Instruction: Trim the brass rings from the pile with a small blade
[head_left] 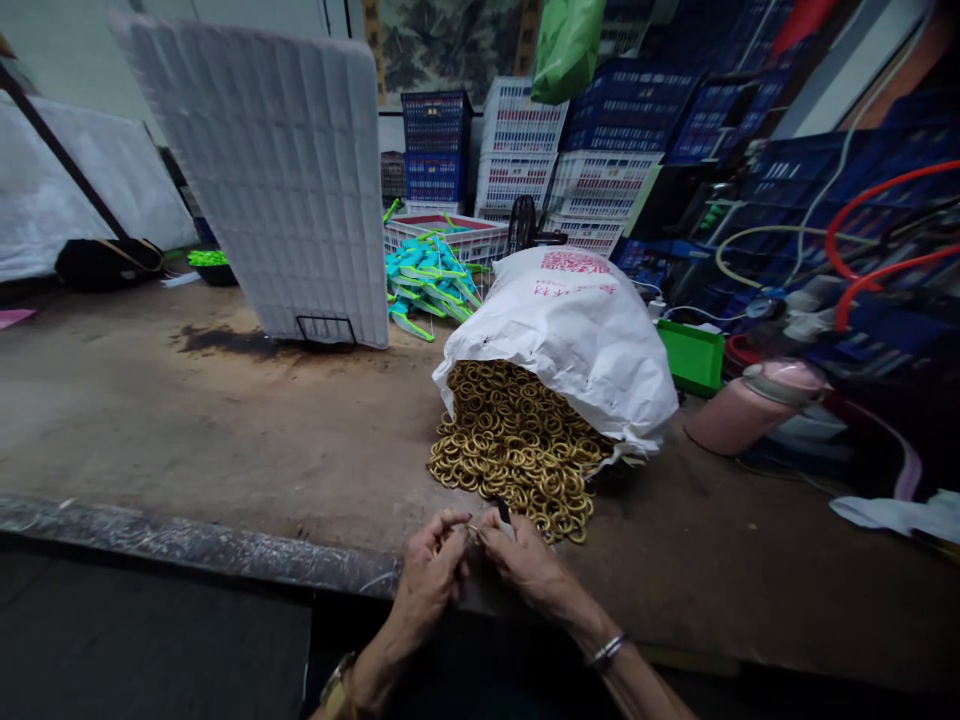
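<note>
My left hand (431,570) and my right hand (525,560) meet at the near edge of the workbench (225,420), fingers pinched together around a small brass ring (471,532) between them. My right hand also grips a small dark tool (502,512). Just beyond the hands lies a heap of brass rings (517,450) spilling from a white sack (570,330) lying on its side.
A white gridded tray (277,180) stands upright at the back left. Blue and green plastic parts (427,280) lie behind it. A pink flask (757,405) and a green box (694,355) sit to the right. Stacked blue and white crates (570,130) and hoses (862,230) fill the back.
</note>
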